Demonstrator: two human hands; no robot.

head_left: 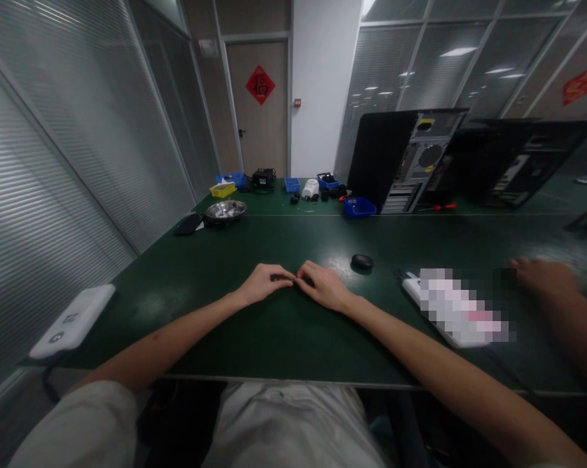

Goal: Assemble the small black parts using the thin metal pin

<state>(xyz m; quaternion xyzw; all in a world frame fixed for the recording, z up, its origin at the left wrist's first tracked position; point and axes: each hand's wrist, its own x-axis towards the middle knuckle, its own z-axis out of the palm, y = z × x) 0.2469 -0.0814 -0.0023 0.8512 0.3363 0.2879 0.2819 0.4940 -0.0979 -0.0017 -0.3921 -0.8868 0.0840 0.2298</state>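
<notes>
My left hand (265, 282) and my right hand (324, 286) rest close together on the dark green table (273, 338), fingertips meeting in the middle. Both have their fingers curled in a pinch around a very small item between them that I cannot make out. A small round black object (362, 261) lies on the table just right of my right hand.
Another person's hand (547, 276) rests at the right beside a white flat device (449, 312). A white device (73, 320) sits at the left edge. Farther back stand a metal bowl (225, 209), blue bins (359, 207), a yellow bin (222, 189) and open computer cases (410, 159).
</notes>
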